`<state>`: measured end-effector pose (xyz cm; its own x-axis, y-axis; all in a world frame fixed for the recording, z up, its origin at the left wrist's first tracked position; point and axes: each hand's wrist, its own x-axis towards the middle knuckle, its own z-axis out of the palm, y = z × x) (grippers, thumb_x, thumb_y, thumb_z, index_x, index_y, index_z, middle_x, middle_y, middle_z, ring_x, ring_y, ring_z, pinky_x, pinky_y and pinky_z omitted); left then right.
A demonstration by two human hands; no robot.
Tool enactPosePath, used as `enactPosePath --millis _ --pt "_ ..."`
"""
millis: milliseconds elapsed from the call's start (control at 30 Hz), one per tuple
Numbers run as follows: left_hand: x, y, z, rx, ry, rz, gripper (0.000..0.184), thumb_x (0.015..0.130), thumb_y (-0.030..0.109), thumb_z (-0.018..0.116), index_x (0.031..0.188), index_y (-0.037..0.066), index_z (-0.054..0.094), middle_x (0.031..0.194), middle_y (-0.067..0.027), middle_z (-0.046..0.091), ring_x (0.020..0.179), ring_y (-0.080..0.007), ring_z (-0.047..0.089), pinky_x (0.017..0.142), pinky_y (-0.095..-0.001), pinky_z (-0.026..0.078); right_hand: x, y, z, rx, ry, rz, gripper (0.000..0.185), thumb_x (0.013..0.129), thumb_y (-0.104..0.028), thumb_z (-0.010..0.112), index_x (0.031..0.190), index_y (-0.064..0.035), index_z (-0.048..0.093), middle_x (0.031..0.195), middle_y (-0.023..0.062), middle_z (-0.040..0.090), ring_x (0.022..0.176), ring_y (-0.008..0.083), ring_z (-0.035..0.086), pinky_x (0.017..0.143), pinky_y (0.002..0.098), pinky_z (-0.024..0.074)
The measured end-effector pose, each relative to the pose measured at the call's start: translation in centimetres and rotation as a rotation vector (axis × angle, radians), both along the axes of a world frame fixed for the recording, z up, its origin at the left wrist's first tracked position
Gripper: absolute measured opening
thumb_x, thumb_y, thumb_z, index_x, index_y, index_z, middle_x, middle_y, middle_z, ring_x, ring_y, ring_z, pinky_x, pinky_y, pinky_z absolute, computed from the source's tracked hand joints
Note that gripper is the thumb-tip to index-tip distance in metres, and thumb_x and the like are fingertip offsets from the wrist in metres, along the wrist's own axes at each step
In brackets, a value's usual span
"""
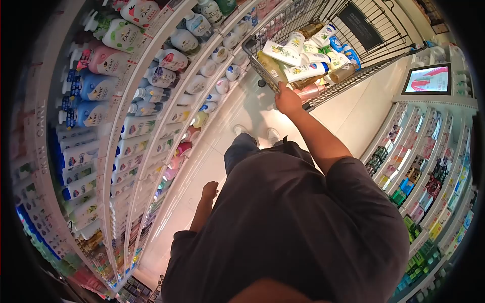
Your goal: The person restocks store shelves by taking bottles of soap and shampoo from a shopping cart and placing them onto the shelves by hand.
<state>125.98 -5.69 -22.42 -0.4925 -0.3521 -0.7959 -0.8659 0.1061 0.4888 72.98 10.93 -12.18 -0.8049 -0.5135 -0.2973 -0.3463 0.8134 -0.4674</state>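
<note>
My right hand (289, 99) is closed on the near edge of a wire shopping cart (327, 94), at the upper middle. In the cart lies a heap of bottles: a white one with a blue cap (306, 71), a white one with a plant print (282, 52), and several more in yellow, green, amber and pink. My left hand (210, 190) hangs low beside my body, left of the dark shirt, with its fingers curled. Whether anything is in it cannot be made out.
Tall shelves (112, 146) packed with pump bottles and tubes run along the left. At the right stand more stocked shelves (427, 151) below a lit screen (428, 80). My shoes (273, 135) are on the pale tiled floor (202, 168).
</note>
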Motion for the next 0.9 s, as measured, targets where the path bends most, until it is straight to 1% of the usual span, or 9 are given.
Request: enactPosePath --millis 33,67,200,267,367,433,500,800,900 --pt "-0.2 0.1 1.8 0.032 -0.050 0.080 0.023 0.088 0.027 0.056 0.089 0.004 0.061 0.077 -0.0068 0.056 0.065 -0.0191 0.056 0.052 -0.0346 0.043 0.5 -0.3 0.0 -0.011 0.006 -0.006 0.044 0.090 -0.022 0.057 0.129 -0.0050 0.045 0.108 0.0269 0.065 0.096 0.0415 0.064 0.084 0.0500 0.0498" --pt "-0.3 -0.1 2.8 0.005 -0.074 0.059 0.024 0.088 0.027 0.056 0.091 0.004 0.061 0.080 -0.0068 0.058 0.066 -0.0199 0.057 0.053 -0.0345 0.044 0.9 -0.6 0.0 0.013 -0.020 -0.010 0.040 0.090 -0.022 0.056 0.126 -0.0052 0.047 0.105 0.0263 0.066 0.094 0.0412 0.065 0.083 0.0499 0.0500" --pt "2.1 -2.9 2.2 -0.089 0.083 0.045 0.027 0.089 0.028 0.055 0.095 0.002 0.062 0.085 -0.0074 0.060 0.071 -0.0201 0.061 0.055 -0.0340 0.047 3.6 -1.4 0.5 -0.006 0.033 -0.029 0.030 0.093 -0.024 0.053 0.115 -0.0052 0.051 0.098 0.0250 0.068 0.089 0.0406 0.066 0.082 0.0508 0.0500" --pt "2.5 -4.3 4.3 -0.022 0.041 0.279 0.030 0.091 0.029 0.053 0.098 0.001 0.062 0.088 -0.0081 0.062 0.075 -0.0196 0.064 0.058 -0.0336 0.049 5.2 -2.1 0.1 0.000 0.062 -0.040 0.029 0.093 -0.025 0.053 0.115 -0.0057 0.052 0.098 0.0254 0.067 0.090 0.0405 0.066 0.081 0.0511 0.0500" --pt "5.7 -6.3 5.2 -0.095 0.063 0.271 0.036 0.093 0.032 0.052 0.102 -0.001 0.062 0.090 -0.0078 0.063 0.079 -0.0180 0.065 0.060 -0.0326 0.051 7.5 -2.7 1.0 0.057 0.063 -0.048 0.030 0.094 -0.028 0.051 0.117 -0.0080 0.054 0.099 0.0242 0.068 0.091 0.0402 0.066 0.081 0.0513 0.0503" --pt "9.7 -7.3 4.4 -0.114 0.091 0.362 0.033 0.093 0.028 0.051 0.101 -0.002 0.064 0.089 -0.0094 0.065 0.079 -0.0200 0.066 0.065 -0.0343 0.052 8.9 -3.3 1.6 0.073 0.068 -0.082 0.028 0.097 -0.031 0.048 0.112 -0.0085 0.053 0.098 0.0217 0.068 0.094 0.0391 0.066 0.083 0.0509 0.0489" --pt "14.3 -8.8 2.6 -0.251 0.012 0.004 0.027 0.091 0.022 0.051 0.095 -0.001 0.065 0.086 -0.0118 0.065 0.079 -0.0233 0.066 0.070 -0.0375 0.052 10.3 -3.7 0.6 0.072 0.105 -0.092 0.028 0.097 -0.032 0.048 0.112 -0.0085 0.054 0.098 0.0208 0.068 0.093 0.0391 0.066 0.082 0.0503 0.0490" --pt "22.3 -12.3 0.3 -0.478 0.256 -0.399 0.022 0.090 0.019 0.052 0.090 0.000 0.064 0.084 -0.0136 0.064 0.078 -0.0252 0.064 0.071 -0.0391 0.051 16.9 -4.4 0.6 0.041 0.143 -0.065 0.026 0.098 -0.031 0.048 0.111 -0.0088 0.053 0.093 0.0225 0.068 0.089 0.0420 0.065 0.079 0.0526 0.0490" --pt "23.3 -12.8 -0.9 -0.553 0.348 -0.531 0.020 0.089 0.017 0.052 0.089 0.001 0.063 0.083 -0.0142 0.064 0.078 -0.0259 0.064 0.072 -0.0396 0.050 19.3 -4.8 2.1 0.077 0.064 -0.106 0.026 0.097 -0.031 0.049 0.111 -0.0097 0.054 0.092 0.0229 0.067 0.087 0.0421 0.065 0.079 0.0526 0.0490"
